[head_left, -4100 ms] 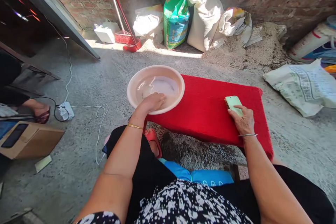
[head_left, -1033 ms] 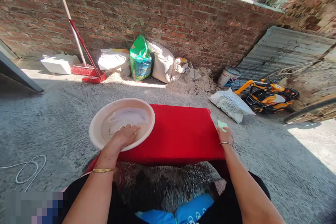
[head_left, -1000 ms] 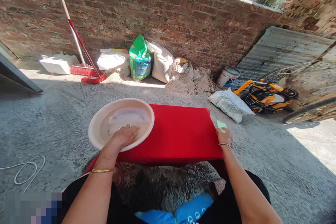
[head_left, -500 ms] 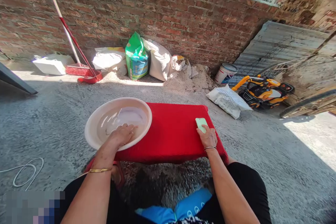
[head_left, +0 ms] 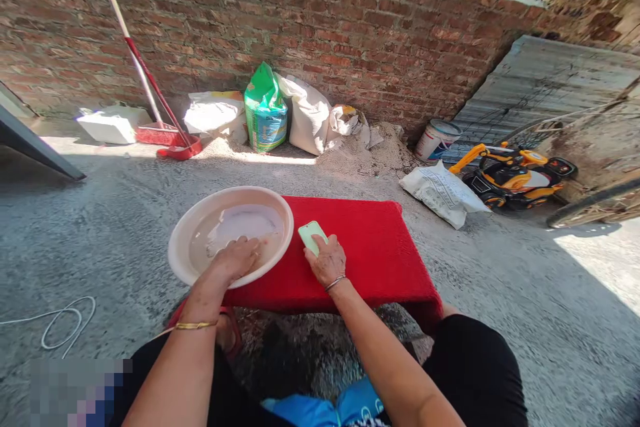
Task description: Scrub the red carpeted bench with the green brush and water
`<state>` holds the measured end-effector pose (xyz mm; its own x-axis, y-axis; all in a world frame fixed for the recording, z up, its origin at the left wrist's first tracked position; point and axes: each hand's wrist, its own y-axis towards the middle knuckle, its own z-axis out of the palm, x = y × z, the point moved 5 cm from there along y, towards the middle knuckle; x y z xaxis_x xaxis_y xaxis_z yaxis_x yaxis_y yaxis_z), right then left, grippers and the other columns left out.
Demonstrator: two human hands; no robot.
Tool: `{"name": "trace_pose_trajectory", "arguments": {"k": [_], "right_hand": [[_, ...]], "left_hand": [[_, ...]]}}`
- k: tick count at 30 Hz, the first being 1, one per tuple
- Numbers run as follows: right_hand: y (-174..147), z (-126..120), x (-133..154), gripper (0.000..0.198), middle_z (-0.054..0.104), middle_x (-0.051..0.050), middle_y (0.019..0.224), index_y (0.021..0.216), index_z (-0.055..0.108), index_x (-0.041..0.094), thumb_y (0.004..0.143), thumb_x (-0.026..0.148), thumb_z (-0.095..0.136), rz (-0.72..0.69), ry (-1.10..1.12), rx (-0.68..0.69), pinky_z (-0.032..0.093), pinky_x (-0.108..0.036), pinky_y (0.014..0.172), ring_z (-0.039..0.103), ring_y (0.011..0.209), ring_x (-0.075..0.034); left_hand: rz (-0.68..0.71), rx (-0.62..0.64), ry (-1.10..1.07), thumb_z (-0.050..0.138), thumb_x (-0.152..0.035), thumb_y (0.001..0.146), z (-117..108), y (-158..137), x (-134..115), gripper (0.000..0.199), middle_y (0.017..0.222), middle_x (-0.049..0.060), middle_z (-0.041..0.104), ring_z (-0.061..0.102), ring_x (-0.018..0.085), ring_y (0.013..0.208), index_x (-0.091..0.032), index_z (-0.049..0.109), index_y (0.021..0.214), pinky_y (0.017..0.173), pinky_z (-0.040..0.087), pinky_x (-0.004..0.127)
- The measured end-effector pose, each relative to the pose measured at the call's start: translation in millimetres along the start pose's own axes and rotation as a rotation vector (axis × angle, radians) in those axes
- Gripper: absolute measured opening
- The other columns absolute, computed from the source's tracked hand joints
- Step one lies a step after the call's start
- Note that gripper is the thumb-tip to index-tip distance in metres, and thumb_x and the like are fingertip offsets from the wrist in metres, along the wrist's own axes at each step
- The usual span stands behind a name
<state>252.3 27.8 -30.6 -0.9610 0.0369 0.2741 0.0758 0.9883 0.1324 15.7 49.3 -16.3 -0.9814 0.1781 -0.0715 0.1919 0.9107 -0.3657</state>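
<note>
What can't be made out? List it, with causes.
All in the head view:
Underside of the light green object: hidden by its own top.
Beneath the left hand: covered by it.
Blue bundle: cut off by the bottom edge.
Wording on the printed white sack: too small.

Black trousers (head_left: 475, 363) are worn — gold bangle (head_left: 196, 325), silver bangle (head_left: 335, 283).

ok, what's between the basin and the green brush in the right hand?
In the head view, a narrow strip of the red cloth shows between the right side of the basin and the green brush.
</note>
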Motion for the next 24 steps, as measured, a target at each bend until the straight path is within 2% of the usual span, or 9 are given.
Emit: {"name": "trace_pose_trajectory", "arguments": {"k": [1, 3, 9, 11, 13, 15, 17, 21, 24], "right_hand": [[0.8, 0.9, -5.3, 0.046, 0.054, -0.007, 0.105, 0.128, 0.062, 0.033, 0.087, 0.052, 0.059, 0.009, -0.015, 0.006, 0.040, -0.029, 0.081, 0.056, 0.090, -0.019], [0.1, -2.9, -35.7, 0.045, 0.054, -0.007, 0.105, 0.128, 0.062, 0.033, 0.088, 0.052, 0.058, 0.077, -0.044, 0.012, 0.040, -0.029, 0.082, 0.056, 0.090, -0.019], [-25.6, -43.0, -182.0, 0.051, 0.055, -0.010, 0.108, 0.136, 0.055, 0.030, 0.092, 0.055, 0.048, 0.551, -0.078, -0.060, 0.043, -0.033, 0.084, 0.058, 0.102, -0.024], [-34.7, -52.5, -209.8, 0.053, 0.056, -0.012, 0.113, 0.138, 0.053, 0.030, 0.092, 0.057, 0.046, 0.665, -0.062, -0.070, 0.043, -0.035, 0.085, 0.056, 0.108, -0.026], [-38.6, -56.3, -217.8, 0.054, 0.055, -0.013, 0.117, 0.138, 0.053, 0.030, 0.092, 0.057, 0.046, 0.720, -0.053, -0.077, 0.043, -0.037, 0.086, 0.056, 0.110, -0.028], [-36.8, -53.5, -206.0, 0.054, 0.054, -0.014, 0.117, 0.137, 0.053, 0.029, 0.091, 0.057, 0.047, 0.718, -0.042, -0.080, 0.044, -0.036, 0.084, 0.057, 0.107, -0.027], [-30.2, -44.7, -174.8, 0.053, 0.054, -0.012, 0.112, 0.136, 0.055, 0.029, 0.091, 0.057, 0.048, 0.637, -0.020, -0.080, 0.044, -0.034, 0.081, 0.059, 0.101, -0.025], [-17.8, -14.9, -70.5, 0.047, 0.054, -0.008, 0.103, 0.131, 0.059, 0.026, 0.091, 0.051, 0.051, 0.268, 0.033, -0.047, 0.043, -0.029, 0.078, 0.058, 0.092, -0.020], [-19.1, 5.8, 2.1, 0.042, 0.053, -0.007, 0.100, 0.125, 0.063, 0.028, 0.090, 0.049, 0.054, 0.036, 0.024, -0.011, 0.042, -0.028, 0.077, 0.055, 0.085, -0.018]], "left_hand": [[-0.004, 0.007, 0.006, 0.035, -0.031, 0.094, 0.0, -0.1, -0.4, 0.041, 0.120, 0.012, 0.058, 0.059, 0.028, 0.111, -0.023, 0.054, 0.129, 0.093, 0.046, 0.041], [-0.011, 0.018, 0.002, 0.036, -0.030, 0.094, 0.3, -0.2, -1.6, 0.043, 0.123, 0.012, 0.057, 0.058, 0.028, 0.113, -0.024, 0.052, 0.133, 0.093, 0.046, 0.042], [-0.024, 0.009, -0.049, 0.039, -0.034, 0.093, 0.7, -2.0, -4.6, 0.044, 0.126, 0.014, 0.056, 0.055, 0.032, 0.118, -0.026, 0.051, 0.135, 0.094, 0.046, 0.047], [-0.020, -0.004, -0.064, 0.040, -0.033, 0.093, -0.2, -4.3, -5.6, 0.044, 0.126, 0.013, 0.056, 0.055, 0.031, 0.118, -0.027, 0.051, 0.134, 0.094, 0.046, 0.048], [-0.016, -0.014, -0.069, 0.039, -0.033, 0.093, -2.0, -7.3, -6.8, 0.044, 0.127, 0.013, 0.055, 0.055, 0.031, 0.118, -0.027, 0.050, 0.135, 0.094, 0.046, 0.049], [-0.018, -0.009, -0.075, 0.038, -0.033, 0.093, -4.4, -10.3, -8.0, 0.045, 0.128, 0.013, 0.054, 0.055, 0.032, 0.118, -0.027, 0.049, 0.137, 0.095, 0.045, 0.049], [-0.023, 0.006, -0.079, 0.037, -0.032, 0.093, -6.4, -12.6, -9.0, 0.045, 0.128, 0.013, 0.054, 0.055, 0.032, 0.119, -0.026, 0.049, 0.136, 0.095, 0.045, 0.049], [-0.027, 0.018, -0.082, 0.037, -0.032, 0.093, -6.9, -13.4, -8.9, 0.044, 0.128, 0.015, 0.054, 0.055, 0.032, 0.119, -0.023, 0.052, 0.133, 0.095, 0.045, 0.049], [-0.014, -0.016, -0.098, 0.037, -0.033, 0.093, -4.6, -11.3, -7.4, 0.046, 0.131, 0.014, 0.054, 0.053, 0.032, 0.121, -0.026, 0.050, 0.136, 0.097, 0.044, 0.049]]}}
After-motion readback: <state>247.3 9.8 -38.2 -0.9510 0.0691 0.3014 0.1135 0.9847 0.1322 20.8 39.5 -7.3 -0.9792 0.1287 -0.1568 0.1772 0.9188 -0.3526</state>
